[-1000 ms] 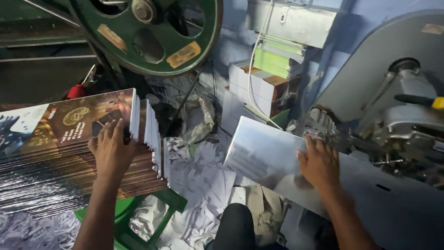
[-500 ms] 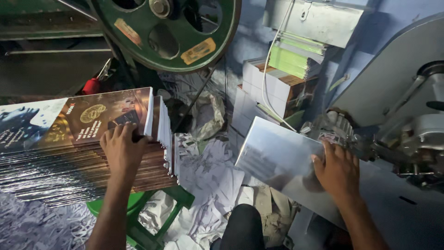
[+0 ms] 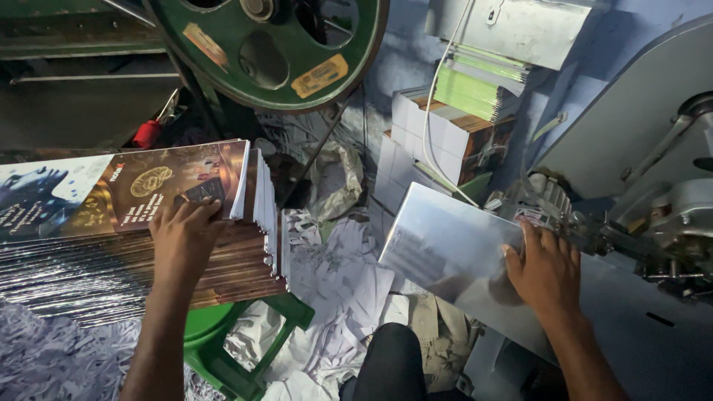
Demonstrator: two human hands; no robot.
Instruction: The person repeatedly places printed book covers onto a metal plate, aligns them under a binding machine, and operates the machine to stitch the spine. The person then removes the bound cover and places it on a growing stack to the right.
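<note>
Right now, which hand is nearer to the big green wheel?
Left. The left hand lies on the printed stack below the green wheel; the right hand is farther right.

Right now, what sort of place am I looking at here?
Most likely a small print-finishing or die-cutting workshop. A large green flywheel stands above, the left hand rests on a stack of printed glossy sheets, the right hand presses a silvery sheet by a grey machine, and paper offcuts litter the floor.
</note>
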